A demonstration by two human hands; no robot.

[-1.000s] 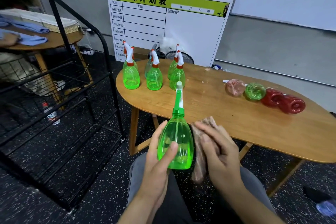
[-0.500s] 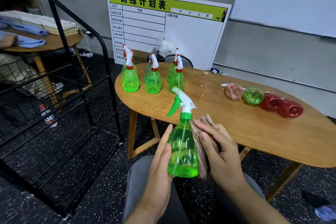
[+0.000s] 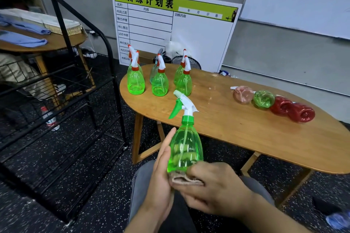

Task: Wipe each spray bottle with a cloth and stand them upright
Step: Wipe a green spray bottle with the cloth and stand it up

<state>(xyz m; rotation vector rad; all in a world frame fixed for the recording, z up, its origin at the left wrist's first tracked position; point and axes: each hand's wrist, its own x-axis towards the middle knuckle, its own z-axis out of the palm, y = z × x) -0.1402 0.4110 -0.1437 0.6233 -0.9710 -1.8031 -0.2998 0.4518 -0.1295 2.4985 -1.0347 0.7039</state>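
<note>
We read one sign: white board (image 3: 176,30) w/ green header, title "训练计划表"; fields "名称", "内容", "训练内容", "年 月 日 周". Left-col. row labels too blurred.

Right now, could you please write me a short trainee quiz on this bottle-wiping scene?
1. True or false: the bottles lying on the oval wooden table are all red.
2. Which hand presses the brownish cloth under the green plastic spray bottle with the white-and-green trigger? A left hand B right hand
3. How many bottles lie on their sides?

Key: 1 false, since a pink bottle, a green bottle and two red bottles lie there. 2 B. 3 four.
</note>
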